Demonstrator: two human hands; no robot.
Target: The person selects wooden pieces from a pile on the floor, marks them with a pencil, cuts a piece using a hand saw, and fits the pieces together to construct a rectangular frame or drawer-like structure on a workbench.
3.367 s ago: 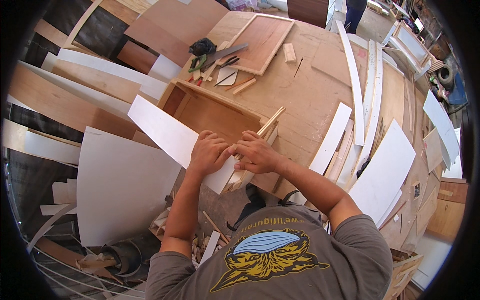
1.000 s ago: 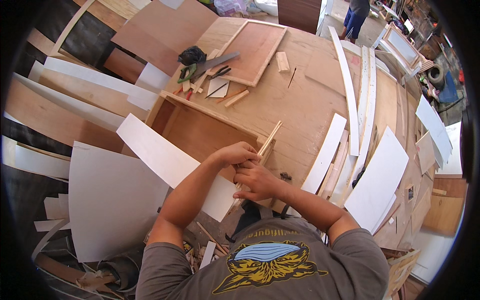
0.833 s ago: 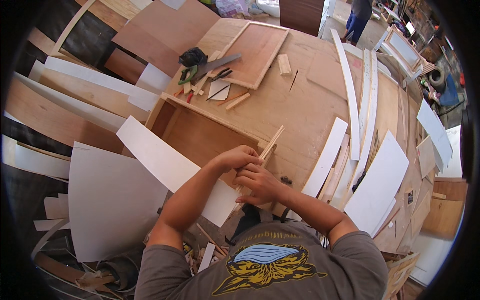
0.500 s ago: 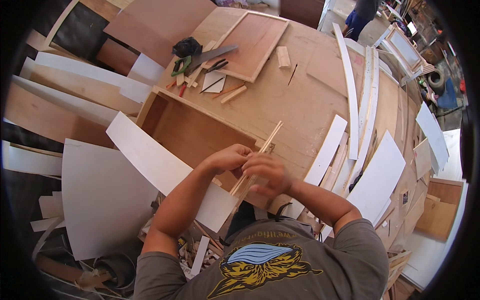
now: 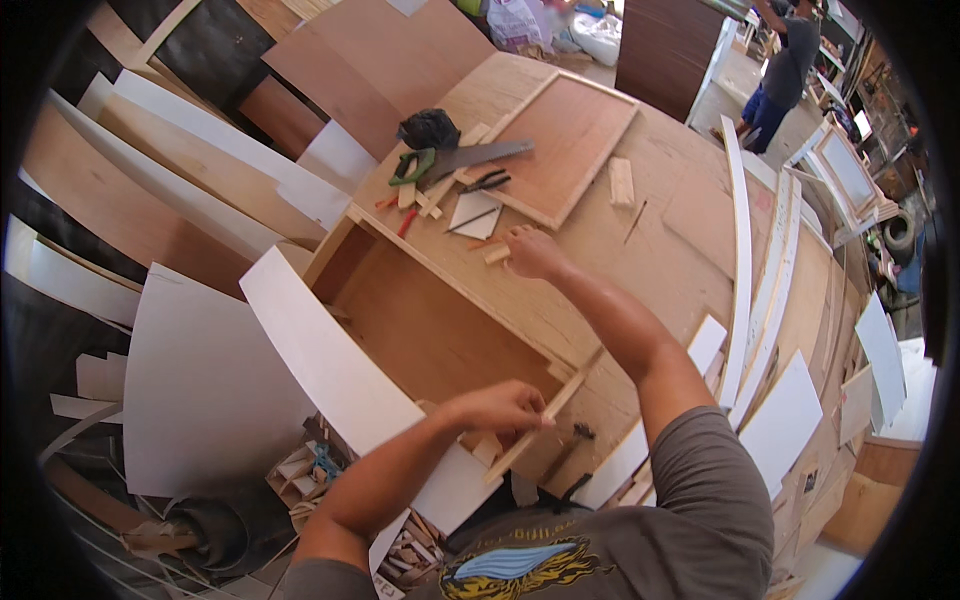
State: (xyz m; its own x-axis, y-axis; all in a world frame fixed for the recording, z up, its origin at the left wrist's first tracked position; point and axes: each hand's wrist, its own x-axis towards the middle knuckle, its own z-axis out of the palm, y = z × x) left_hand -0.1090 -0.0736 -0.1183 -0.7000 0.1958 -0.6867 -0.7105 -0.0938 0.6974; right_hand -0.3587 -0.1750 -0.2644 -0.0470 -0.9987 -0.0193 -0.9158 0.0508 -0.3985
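Observation:
An open wooden box [image 5: 430, 300] lies in front of me, a long white panel [image 5: 325, 355] along its left side. At its near right corner, my left hand [image 5: 508, 408] is closed with fingertips pinched beside a narrow wooden strip [image 5: 530, 432]; whatever it pinches is too small to make out. My right hand [image 5: 535, 252] is stretched far over the tabletop, fingers curled down at a small wood block [image 5: 497, 256] and an orange pencil [image 5: 484, 243]. Its fingertips are partly hidden, so I cannot tell which it grips. A dark hammer-like tool [image 5: 583, 432] lies right of my left hand.
Beyond the box lie a green-handled handsaw [image 5: 480, 155], black pliers [image 5: 488, 181], a black plastic bag [image 5: 430, 130] and a framed panel [image 5: 565, 150]. Long white strips [image 5: 738, 260] run along the right. Boards [image 5: 210, 390] lean at left. Another person [image 5: 785, 75] stands at the back right.
My right hand has left the wooden strip by my left hand and reached forward to the block and pencil. My left hand stays at the box corner. The view has shifted.

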